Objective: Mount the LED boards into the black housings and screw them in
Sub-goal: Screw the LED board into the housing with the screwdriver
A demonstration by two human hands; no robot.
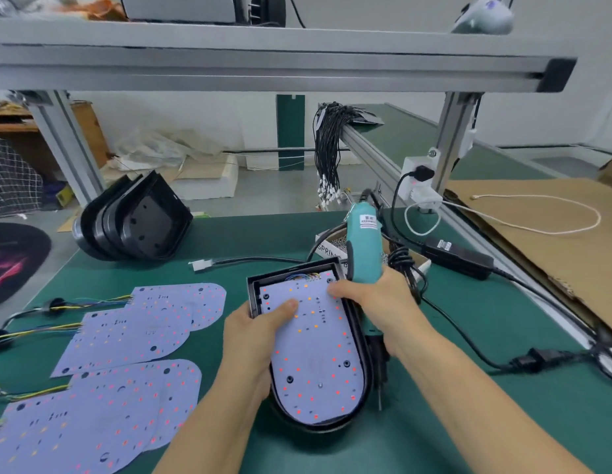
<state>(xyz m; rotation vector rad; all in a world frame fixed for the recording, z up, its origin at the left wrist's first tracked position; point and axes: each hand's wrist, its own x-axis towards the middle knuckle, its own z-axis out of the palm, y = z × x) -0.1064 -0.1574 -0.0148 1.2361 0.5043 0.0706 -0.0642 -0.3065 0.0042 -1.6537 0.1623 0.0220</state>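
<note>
Covering the bench, a green mat [263, 234] meets perhaps concrete floor [263, 196].

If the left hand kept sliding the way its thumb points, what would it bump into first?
Probably the right hand. The left hand has its thumb lying on the LED board, pointing up and right toward the right hand's fingertips on that same board.

We've bare green mat [263, 241] at 12 o'clock of the housing [361, 340]. LED boards [126, 354] block 9 o'clock, stacked housings [137, 220] 11, screw box [328, 246] and cables [444, 323] crowd 1–3 o'clock.
</note>
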